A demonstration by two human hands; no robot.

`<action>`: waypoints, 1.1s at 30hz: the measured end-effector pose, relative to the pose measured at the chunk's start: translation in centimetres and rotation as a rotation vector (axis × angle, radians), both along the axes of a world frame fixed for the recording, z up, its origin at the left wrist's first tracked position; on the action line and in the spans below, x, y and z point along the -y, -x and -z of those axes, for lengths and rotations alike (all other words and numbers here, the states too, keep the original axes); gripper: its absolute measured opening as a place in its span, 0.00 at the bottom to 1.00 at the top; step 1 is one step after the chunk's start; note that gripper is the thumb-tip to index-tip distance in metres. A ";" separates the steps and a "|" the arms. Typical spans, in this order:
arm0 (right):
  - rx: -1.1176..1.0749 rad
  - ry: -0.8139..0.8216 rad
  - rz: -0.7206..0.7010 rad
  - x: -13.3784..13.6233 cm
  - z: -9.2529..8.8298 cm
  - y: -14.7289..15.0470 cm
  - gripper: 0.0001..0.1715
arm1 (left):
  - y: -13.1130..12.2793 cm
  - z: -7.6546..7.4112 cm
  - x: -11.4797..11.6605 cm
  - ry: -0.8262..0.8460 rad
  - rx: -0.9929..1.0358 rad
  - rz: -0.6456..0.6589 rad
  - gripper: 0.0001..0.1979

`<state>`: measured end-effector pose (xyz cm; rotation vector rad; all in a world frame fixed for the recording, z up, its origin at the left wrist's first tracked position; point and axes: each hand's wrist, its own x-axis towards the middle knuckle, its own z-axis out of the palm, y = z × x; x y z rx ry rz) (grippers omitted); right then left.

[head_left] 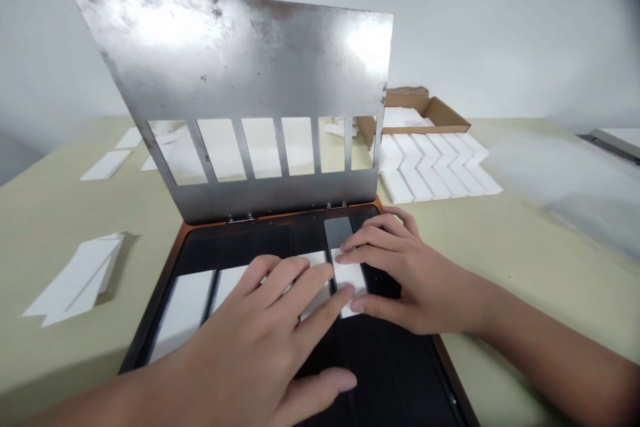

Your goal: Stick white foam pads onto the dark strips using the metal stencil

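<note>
Head view: both hands spread flat over white foam strips (183,313) in a black slotted tray (173,263).
Left hand (255,340) lies open, fingers apart, tips on the strips mid-tray. Right hand (415,273) is also spread, fingertips and thumb at either side of one white strip (347,273) near the tray's far end; no clear pinch. A glossy dark slot (337,230) just beyond shows bare. Hinged steel plate (230,60) with window cutouts stands raised behind; rows of loose strips (430,170) and a cardboard box (430,107) sit on the beige table (45,213).
</note>
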<state>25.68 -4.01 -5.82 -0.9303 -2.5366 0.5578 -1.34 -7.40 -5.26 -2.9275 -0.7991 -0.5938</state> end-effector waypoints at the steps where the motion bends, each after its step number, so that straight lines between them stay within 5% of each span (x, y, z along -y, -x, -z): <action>1: 0.000 -0.001 0.003 0.0 0.0 0.0 0.21 | 0.0 0.0 -0.1 -0.009 0.007 -0.008 0.26; 9: 0.002 -0.019 0.028 0.0 0.4 0.1 0.16 | 0.2 -0.3 0.4 -0.147 -0.044 0.215 0.16; 20: 0.014 -0.017 0.040 0.1 0.3 0.1 0.14 | 0.0 0.2 0.1 -0.057 0.036 0.074 0.18; 29: 0.035 0.009 0.019 0.1 -0.4 0.0 0.17 | 0.3 -0.5 -0.1 -0.032 0.008 0.241 0.11; 33: 0.045 -0.024 -0.018 0.1 -0.5 -0.3 0.28 | 0.2 -0.5 -0.1 -0.048 -0.005 0.275 0.14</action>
